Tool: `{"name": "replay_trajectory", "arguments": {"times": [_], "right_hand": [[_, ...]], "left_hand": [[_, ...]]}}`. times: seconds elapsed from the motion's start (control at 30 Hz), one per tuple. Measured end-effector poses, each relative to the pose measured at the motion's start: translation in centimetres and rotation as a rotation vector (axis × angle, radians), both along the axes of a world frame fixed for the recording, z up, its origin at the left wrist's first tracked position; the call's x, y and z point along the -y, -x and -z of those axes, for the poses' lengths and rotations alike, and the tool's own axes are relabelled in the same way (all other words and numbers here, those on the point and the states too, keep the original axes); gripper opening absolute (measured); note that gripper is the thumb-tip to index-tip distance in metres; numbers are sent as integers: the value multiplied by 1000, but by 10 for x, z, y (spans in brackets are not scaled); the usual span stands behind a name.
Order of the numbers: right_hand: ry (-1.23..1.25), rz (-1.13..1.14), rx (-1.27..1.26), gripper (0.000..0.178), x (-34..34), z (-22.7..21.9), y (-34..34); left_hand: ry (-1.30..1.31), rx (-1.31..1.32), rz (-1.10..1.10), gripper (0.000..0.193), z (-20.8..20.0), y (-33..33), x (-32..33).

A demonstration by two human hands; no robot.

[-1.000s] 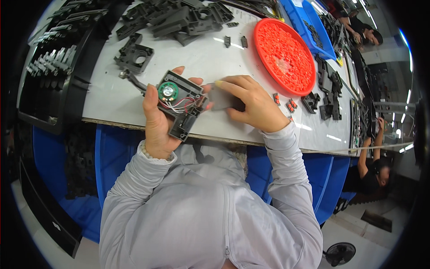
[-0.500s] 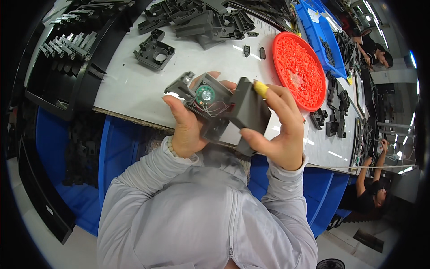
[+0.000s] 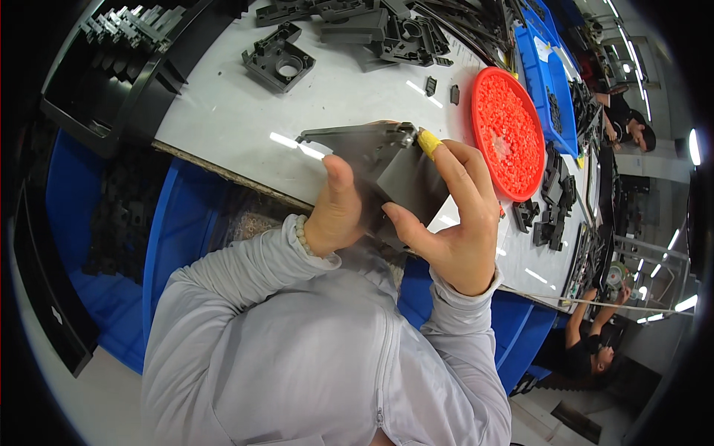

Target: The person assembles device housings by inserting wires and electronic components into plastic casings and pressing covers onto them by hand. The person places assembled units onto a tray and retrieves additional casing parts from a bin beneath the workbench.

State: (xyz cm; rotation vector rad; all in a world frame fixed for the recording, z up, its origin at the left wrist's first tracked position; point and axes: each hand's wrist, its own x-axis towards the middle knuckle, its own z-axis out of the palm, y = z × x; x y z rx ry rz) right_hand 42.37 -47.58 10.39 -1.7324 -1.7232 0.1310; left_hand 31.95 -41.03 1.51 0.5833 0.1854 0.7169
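Observation:
Between my hands is a dark grey plastic speaker housing [image 3: 351, 151], tilted and blurred by motion, its round speaker turned out of sight. My left hand [image 3: 336, 212] grips it from the left, thumb up and the other fingers hidden behind it. On the right, my right hand [image 3: 462, 219] pinches a boxy dark grey plastic cover [image 3: 413, 178] between thumb and fingers. Yellow tape wraps one of its fingertips. Housing and cover overlap closely; whether they are joined I cannot tell.
Ahead lie several dark grey plastic parts [image 3: 357, 28] and a single bracket-like part [image 3: 279, 62] on the white table [image 3: 223, 111]. To the right stand a red tray [image 3: 476, 134] of small red pieces and a blue bin [image 3: 569, 137]. A black rack [image 3: 141, 111] is at left; two people work far right.
The housing has turned so its speaker no longer shows, and it and the cover have come closer together. My view has shifted, so the table things sit lower and further right.

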Motion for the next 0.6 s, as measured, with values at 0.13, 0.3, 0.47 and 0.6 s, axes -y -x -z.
{"name": "replay_trajectory", "arguments": {"times": [0.13,0.3,0.47,0.6], "right_hand": [[-13,8,27,57,-2,2,0],[34,39,20,58,0,1,3],[101,72,7,58,2,-1,5],[100,44,22,71,1,2,1]], "left_hand": [[-18,47,17,98,-3,0,-1],[-9,93,-7,95,4,-2,2],[12,113,5,88,4,-2,2],[-40,-18,33,91,-4,2,-2]]}}
